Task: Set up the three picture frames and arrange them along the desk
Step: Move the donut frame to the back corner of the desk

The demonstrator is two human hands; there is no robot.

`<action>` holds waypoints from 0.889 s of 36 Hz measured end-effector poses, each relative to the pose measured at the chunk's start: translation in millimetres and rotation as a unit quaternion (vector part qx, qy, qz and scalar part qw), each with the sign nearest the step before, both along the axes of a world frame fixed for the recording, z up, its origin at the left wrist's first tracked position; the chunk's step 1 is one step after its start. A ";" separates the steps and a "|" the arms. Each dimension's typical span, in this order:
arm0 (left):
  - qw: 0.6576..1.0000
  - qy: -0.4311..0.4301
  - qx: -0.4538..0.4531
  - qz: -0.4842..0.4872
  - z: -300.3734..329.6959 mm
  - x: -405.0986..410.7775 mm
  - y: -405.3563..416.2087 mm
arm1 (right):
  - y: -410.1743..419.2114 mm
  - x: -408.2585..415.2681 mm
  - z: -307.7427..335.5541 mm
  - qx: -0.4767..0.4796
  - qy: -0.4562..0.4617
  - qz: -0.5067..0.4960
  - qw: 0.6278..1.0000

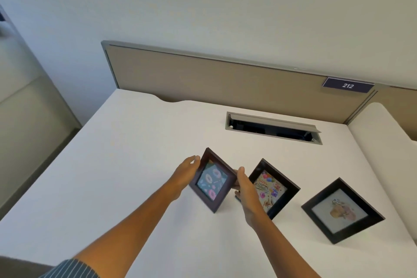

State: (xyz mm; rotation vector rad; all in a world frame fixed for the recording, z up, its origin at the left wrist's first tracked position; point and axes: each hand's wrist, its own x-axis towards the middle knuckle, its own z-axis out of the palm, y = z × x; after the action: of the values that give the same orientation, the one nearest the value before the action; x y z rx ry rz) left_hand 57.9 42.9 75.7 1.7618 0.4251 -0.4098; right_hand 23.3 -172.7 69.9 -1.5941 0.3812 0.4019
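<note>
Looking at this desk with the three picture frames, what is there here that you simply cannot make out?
- Head view: the backs and stands of all three frames face away.
- Birthday frame: its left part is covered by the right hand.
- Doughnut frame: whether its lower edge rests on the desk is unclear.
- Cable tray: its inside is too dark.
- Right frame: its pale picture is too blurred.

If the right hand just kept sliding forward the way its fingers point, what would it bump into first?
Probably nothing soon: the right hand points between the donut frame and the birthday frame over bare desk. Farther on lies the cable hatch, though depth is uncertain.
</note>
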 end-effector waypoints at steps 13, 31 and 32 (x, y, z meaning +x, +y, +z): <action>0.997 0.000 -0.041 -0.064 -13.0 20.2 2.5 | 10.2 4.6 -9.6 0.023 0.067 -0.052 0.996; 0.998 -0.047 -0.018 -0.030 -20.6 39.8 41.4 | 47.1 48.0 -13.8 0.080 0.056 -0.041 0.994; 0.998 -0.051 -0.013 -0.023 -19.6 42.3 48.0 | 52.6 56.0 -12.3 0.075 0.055 -0.035 0.995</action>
State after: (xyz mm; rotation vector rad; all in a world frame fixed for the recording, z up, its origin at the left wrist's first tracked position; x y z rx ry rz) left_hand 100.3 90.9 56.2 1.7611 0.3058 -0.3554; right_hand 79.3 -120.1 57.6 -1.4125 0.4787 0.4564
